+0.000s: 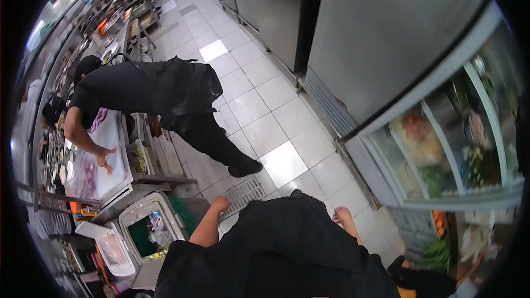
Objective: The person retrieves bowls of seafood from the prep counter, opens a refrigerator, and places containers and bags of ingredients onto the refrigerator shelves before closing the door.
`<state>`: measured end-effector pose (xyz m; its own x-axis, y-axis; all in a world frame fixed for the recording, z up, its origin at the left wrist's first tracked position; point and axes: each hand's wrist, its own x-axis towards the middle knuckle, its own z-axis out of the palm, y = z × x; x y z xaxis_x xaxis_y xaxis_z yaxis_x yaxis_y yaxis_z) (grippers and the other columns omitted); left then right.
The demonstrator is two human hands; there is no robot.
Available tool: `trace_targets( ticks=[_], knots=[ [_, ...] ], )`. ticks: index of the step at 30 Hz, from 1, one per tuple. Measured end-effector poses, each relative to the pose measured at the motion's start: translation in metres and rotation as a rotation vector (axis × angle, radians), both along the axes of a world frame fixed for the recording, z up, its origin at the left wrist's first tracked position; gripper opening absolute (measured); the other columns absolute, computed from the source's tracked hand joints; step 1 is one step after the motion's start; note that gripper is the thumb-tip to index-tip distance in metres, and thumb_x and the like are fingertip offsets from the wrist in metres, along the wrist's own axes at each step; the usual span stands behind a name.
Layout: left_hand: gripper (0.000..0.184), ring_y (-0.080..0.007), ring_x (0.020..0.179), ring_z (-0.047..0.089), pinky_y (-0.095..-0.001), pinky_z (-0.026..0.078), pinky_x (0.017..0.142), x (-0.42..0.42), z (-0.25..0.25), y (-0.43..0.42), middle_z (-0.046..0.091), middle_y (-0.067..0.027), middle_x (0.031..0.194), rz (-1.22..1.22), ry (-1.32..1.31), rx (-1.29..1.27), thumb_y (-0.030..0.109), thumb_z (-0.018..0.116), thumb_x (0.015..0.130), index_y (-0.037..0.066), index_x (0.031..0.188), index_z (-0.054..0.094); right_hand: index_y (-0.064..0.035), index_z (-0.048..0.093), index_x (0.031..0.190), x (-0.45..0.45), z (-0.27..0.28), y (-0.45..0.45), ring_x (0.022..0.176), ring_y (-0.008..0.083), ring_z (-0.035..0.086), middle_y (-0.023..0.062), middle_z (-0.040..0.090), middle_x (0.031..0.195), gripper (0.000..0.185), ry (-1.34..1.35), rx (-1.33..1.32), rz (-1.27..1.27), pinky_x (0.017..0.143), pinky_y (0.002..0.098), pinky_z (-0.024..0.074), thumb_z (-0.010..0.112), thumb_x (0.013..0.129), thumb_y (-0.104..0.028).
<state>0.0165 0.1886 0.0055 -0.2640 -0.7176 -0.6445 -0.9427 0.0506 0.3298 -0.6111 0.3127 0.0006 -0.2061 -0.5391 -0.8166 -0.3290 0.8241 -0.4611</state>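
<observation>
My left hand point(221, 205) hangs at my side over the tiled floor, left of my dark clothing, beside a floor drain point(243, 197). Its fingers look curled, but what they hold, if anything, cannot be made out. On the other side, my right hand point(342, 216) is low over the tiles, fingers bent inward. A small pale spot shows at its fingertips, too small to identify. Neither hand touches a surface that I can see.
A co-worker point(149, 85) in dark clothes leans over a counter with a white board point(113, 160). An open bin point(152, 232) stands at the lower left. Steel cabinets point(381, 33) and a glass-fronted fridge point(441, 138) with vegetables line the right. Greens lie low right.
</observation>
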Motion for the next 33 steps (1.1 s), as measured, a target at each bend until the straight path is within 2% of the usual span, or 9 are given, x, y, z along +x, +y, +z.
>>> trace_targets(
  ticks=[2, 5, 13, 16, 20, 22, 24, 27, 33],
  knots=[
    [0.041, -0.0345, 0.097, 0.062, -0.0443, 0.049, 0.083, -0.036, 0.032, -0.039, 0.067, -0.0145, 0.102, 0.481, 0.055, 0.073, 0.044, 0.055, 0.085, 0.008, 0.101, 0.067, -0.0073, 0.058, 0.098, -0.018, 0.023, -0.12, 0.061, 0.0209, 0.063, 0.0087, 0.062, 0.077, 0.018, 0.009, 0.011, -0.04, 0.047, 0.0367, 0.0518, 0.051, 0.087, -0.021],
    [0.037, -0.0316, 0.096, 0.063, -0.0417, 0.049, 0.082, -0.079, 0.07, -0.105, 0.068, -0.0136, 0.099, 0.619, 0.262, 0.013, 0.041, 0.057, 0.085, 0.01, 0.103, 0.067, -0.0072, 0.058, 0.101, -0.028, 0.083, -0.287, 0.058, 0.0172, 0.06, 0.0072, 0.061, 0.076, 0.018, 0.096, -0.16, 0.118, 0.044, 0.0329, 0.049, 0.053, 0.088, -0.019],
    [0.039, -0.027, 0.1, 0.064, -0.0359, 0.049, 0.086, -0.16, 0.141, -0.384, 0.067, -0.0149, 0.106, 0.584, 0.744, -0.205, 0.034, 0.058, 0.089, 0.004, 0.113, 0.062, -0.0079, 0.055, 0.109, 0.031, 0.115, -0.553, 0.054, 0.0141, 0.057, 0.005, 0.06, 0.075, 0.022, -0.098, -0.323, 0.102, 0.042, 0.029, 0.0461, 0.055, 0.089, -0.016],
    [0.044, -0.0276, 0.104, 0.063, -0.037, 0.048, 0.089, -0.192, 0.244, -0.511, 0.064, -0.0149, 0.113, 0.416, 0.784, -0.281, 0.037, 0.057, 0.09, 0.004, 0.119, 0.058, -0.0088, 0.057, 0.106, 0.048, 0.118, -0.582, 0.055, 0.0165, 0.059, 0.0058, 0.061, 0.076, 0.019, -0.093, -0.216, 0.156, 0.041, 0.0311, 0.0455, 0.055, 0.09, -0.018],
    [0.043, -0.0289, 0.102, 0.063, -0.0381, 0.049, 0.088, -0.21, 0.336, -0.661, 0.063, -0.0153, 0.116, 0.245, 0.795, -0.36, 0.036, 0.056, 0.091, 0.004, 0.12, 0.056, -0.007, 0.058, 0.095, 0.014, 0.079, -0.58, 0.058, 0.0192, 0.062, 0.0112, 0.062, 0.076, 0.018, -0.14, -0.067, -0.036, 0.043, 0.0348, 0.0482, 0.055, 0.09, -0.024],
    [0.042, -0.0255, 0.1, 0.063, -0.0356, 0.049, 0.086, -0.211, 0.363, -0.73, 0.065, -0.0132, 0.113, 0.215, 0.832, -0.465, 0.035, 0.058, 0.091, 0.004, 0.121, 0.056, -0.0067, 0.064, 0.076, -0.009, 0.068, -0.561, 0.06, 0.0244, 0.064, 0.0128, 0.061, 0.064, 0.022, 0.108, -0.382, 0.532, 0.048, 0.04, 0.0495, 0.053, 0.085, -0.023],
    [0.043, -0.0248, 0.099, 0.063, -0.0355, 0.05, 0.086, -0.206, 0.38, -0.794, 0.065, -0.0134, 0.112, 0.214, 0.851, -0.498, 0.035, 0.058, 0.091, 0.004, 0.121, 0.056, -0.0027, 0.065, 0.083, -0.084, -0.104, -0.53, 0.071, 0.0341, 0.065, 0.0189, 0.065, 0.076, 0.023, 0.522, -0.556, 1.244, 0.061, 0.0466, 0.0511, 0.055, 0.081, -0.023],
    [0.044, -0.0257, 0.098, 0.063, -0.0361, 0.05, 0.085, -0.2, 0.398, -0.895, 0.064, -0.0145, 0.113, 0.236, 0.89, -0.566, 0.034, 0.058, 0.091, 0.003, 0.121, 0.054, -0.0023, 0.065, 0.085, -0.053, -0.07, -0.585, 0.076, 0.0356, 0.065, 0.0197, 0.066, 0.08, 0.024, 0.286, -0.1, 0.747, 0.066, 0.0467, 0.0506, 0.055, 0.081, -0.023],
    [0.042, -0.0268, 0.098, 0.064, -0.0364, 0.051, 0.084, -0.197, 0.462, -1.106, 0.064, -0.0163, 0.111, 0.271, 0.886, -0.834, 0.033, 0.059, 0.091, 0.001, 0.119, 0.055, -0.0016, 0.066, 0.089, 0.007, -0.103, -0.855, 0.084, 0.0386, 0.064, 0.0213, 0.066, 0.088, 0.026, 0.37, -0.168, 0.66, 0.074, 0.0471, 0.0498, 0.054, 0.081, -0.024]
  ],
)
